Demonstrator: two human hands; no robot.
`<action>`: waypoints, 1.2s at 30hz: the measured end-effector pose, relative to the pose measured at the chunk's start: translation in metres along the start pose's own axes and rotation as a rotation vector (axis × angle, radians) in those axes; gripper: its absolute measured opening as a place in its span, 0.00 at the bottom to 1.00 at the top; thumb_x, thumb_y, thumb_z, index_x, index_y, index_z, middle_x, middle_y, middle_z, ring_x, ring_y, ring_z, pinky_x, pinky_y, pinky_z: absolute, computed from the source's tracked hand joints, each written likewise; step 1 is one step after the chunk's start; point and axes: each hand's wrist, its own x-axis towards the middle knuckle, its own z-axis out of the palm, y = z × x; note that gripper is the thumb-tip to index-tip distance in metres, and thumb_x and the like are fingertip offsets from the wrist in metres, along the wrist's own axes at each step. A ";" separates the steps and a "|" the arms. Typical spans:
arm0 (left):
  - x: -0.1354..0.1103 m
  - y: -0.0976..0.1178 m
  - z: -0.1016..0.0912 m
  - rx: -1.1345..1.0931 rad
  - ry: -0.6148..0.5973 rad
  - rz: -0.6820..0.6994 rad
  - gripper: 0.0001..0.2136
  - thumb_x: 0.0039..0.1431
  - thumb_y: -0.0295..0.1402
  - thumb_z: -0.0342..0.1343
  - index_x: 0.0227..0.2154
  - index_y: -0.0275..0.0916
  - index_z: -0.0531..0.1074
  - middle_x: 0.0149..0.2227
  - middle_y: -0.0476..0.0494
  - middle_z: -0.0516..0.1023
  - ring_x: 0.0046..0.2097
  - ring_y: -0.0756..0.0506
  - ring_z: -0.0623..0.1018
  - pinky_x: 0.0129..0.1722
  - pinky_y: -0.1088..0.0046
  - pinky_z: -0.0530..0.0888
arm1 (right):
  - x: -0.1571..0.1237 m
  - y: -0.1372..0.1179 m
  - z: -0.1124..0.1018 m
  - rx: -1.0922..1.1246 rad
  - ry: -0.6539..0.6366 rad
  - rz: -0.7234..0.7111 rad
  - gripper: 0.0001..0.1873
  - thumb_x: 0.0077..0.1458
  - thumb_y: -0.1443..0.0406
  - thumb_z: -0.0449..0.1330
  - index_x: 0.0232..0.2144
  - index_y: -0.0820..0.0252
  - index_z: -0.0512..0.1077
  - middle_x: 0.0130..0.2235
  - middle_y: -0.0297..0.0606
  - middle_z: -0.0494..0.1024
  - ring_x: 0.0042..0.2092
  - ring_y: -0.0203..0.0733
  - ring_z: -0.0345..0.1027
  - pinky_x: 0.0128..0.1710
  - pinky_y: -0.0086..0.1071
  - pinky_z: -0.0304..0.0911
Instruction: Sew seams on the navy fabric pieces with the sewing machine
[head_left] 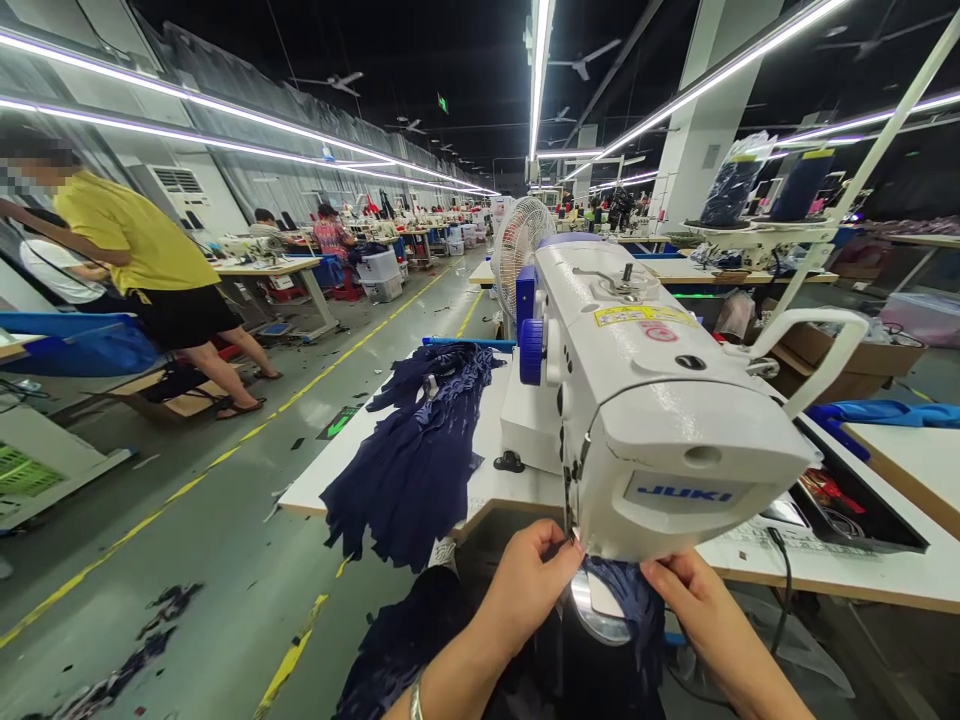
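Note:
A white JUKI sewing machine point(675, 400) stands in front of me, its head directly above my hands. My left hand point(525, 580) is closed in a pinch at the left of the machine head. Something small and pale shows at its fingertips, too small to name. Navy fabric point(637, 600) hangs over the rounded metal plate point(596, 612) under the head. My right hand point(694, 597) pinches this fabric's upper edge on the right, thumb and finger together. The machine head hides the needle area.
Left of the machine, a pile of navy fabric pieces point(420, 450) droops over the table edge point(304, 498). A black tray point(862, 510) holds small items at right. Behind are a fan point(521, 245) and thread cones point(799, 185). A person in a yellow shirt point(142, 235) stands across the aisle.

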 end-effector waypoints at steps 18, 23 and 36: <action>0.001 0.002 0.002 0.056 0.037 0.018 0.10 0.51 0.38 0.57 0.30 0.35 0.74 0.30 0.44 0.77 0.36 0.43 0.74 0.42 0.69 0.70 | -0.001 0.005 0.000 0.009 0.123 -0.019 0.22 0.51 0.50 0.61 0.46 0.53 0.71 0.40 0.40 0.78 0.44 0.46 0.70 0.50 0.37 0.62; 0.000 0.005 0.002 0.040 0.045 0.008 0.10 0.51 0.38 0.56 0.30 0.36 0.74 0.29 0.44 0.77 0.36 0.43 0.74 0.42 0.70 0.70 | 0.000 0.007 0.001 0.005 0.129 0.000 0.25 0.49 0.49 0.61 0.47 0.54 0.70 0.42 0.41 0.78 0.46 0.49 0.69 0.52 0.40 0.60; 0.003 -0.004 0.004 -0.011 0.017 -0.012 0.13 0.52 0.42 0.57 0.31 0.36 0.73 0.30 0.45 0.77 0.36 0.43 0.74 0.41 0.70 0.69 | 0.002 0.005 -0.007 0.012 0.001 -0.031 0.17 0.58 0.58 0.55 0.49 0.53 0.68 0.45 0.40 0.75 0.51 0.45 0.65 0.51 0.34 0.61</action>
